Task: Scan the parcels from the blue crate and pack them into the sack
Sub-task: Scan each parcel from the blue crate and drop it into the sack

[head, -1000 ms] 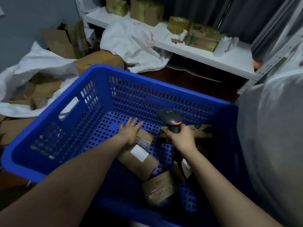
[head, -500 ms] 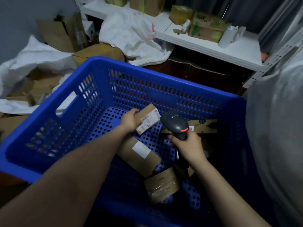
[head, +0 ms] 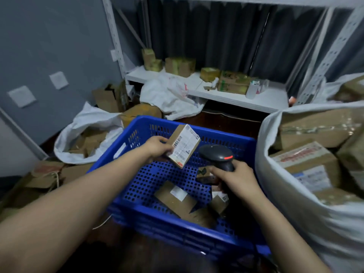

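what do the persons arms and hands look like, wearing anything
The left forearm and right forearm are bare, with no sleeve in view. The left hand and right hand have no gloves. No watch, bracelet, ring or marking shows on either.

Single head-worn view, forward and down, close over blue crate (head: 137, 123).

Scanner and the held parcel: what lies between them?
Nothing. In the head view the gap between scanner and parcel is bare; only the blue crate wall shows behind.
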